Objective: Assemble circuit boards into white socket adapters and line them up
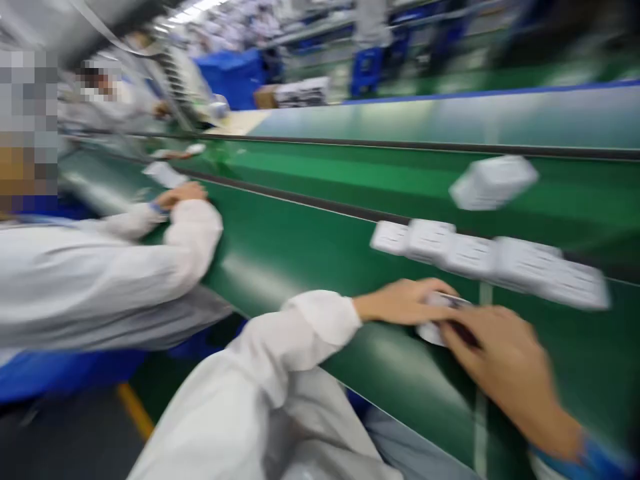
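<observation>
White box [436,330], blurred, seems pinched between left hand [400,301] and right hand [505,373] over the green conveyor belt [310,280].

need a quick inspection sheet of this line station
surface: green conveyor belt, second green belt beyond it
job's things: small white carton between both hands; row of white cartons along the belt's far edge
clutter: white sheet near a co-worker's hand
grippers: left hand and right hand on the carton, fingers blurred
cables: nothing seen
surroundings: blue bins, white-clad workers
</observation>
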`<state>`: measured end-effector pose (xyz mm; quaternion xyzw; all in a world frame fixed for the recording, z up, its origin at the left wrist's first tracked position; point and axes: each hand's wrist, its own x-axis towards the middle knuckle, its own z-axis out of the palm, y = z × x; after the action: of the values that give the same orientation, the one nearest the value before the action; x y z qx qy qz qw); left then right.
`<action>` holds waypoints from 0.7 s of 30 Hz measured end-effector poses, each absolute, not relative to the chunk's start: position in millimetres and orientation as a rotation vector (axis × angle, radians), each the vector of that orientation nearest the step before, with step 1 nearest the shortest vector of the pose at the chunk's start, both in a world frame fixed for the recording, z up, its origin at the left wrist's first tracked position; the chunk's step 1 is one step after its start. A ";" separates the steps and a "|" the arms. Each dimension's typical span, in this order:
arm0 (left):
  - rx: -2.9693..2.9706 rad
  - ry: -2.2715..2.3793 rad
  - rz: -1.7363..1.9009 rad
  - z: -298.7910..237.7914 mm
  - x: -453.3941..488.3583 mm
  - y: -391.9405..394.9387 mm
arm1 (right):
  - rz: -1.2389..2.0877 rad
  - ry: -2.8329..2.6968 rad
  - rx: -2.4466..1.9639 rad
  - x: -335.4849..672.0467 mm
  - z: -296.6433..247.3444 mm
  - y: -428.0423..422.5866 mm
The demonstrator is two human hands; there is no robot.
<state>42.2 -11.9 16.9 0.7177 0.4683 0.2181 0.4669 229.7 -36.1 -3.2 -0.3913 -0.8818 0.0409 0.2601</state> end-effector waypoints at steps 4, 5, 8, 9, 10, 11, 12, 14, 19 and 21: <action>1.894 0.848 0.621 2.6 21.9 -3.0 | 0.050 -2.363 -1.145 236.5 -6.0 -38.9; 1.931 0.817 0.599 -0.9 18.6 -0.6 | 0.029 -2.356 -1.166 234.3 -7.1 -36.5; 1.981 0.827 0.550 -2.7 15.1 -1.3 | 0.027 -2.393 -1.185 227.3 -7.2 -34.6; 1.987 0.836 0.534 -1.4 15.2 -3.0 | 0.031 -2.399 -1.180 225.8 -6.7 -35.9; 1.990 0.841 0.519 -0.2 15.8 -4.5 | 0.033 -2.394 -1.169 225.1 -6.5 -37.4; 1.990 0.841 0.511 0.7 16.4 -5.4 | 0.031 -2.381 -1.154 225.2 -6.8 -38.9; 1.989 0.839 0.505 0.9 17.1 -5.7 | 0.028 -2.363 -1.141 225.8 -7.6 -39.9; 1.988 0.839 0.496 -0.1 18.0 -5.0 | 0.027 -2.325 -1.123 227.6 -10.4 -40.7; 1.982 0.892 0.480 -2.8 20.3 -4.1 | 0.000 -2.269 -1.055 227.5 -14.7 -38.6; 1.971 0.914 0.471 -1.8 21.7 -5.4 | -0.022 -2.257 -0.995 225.8 -14.3 -37.6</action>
<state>21.7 -5.4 -1.8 0.7946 0.3686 0.1900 0.4434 225.8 -37.6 -14.3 -0.3805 -0.8634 -0.0084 0.3312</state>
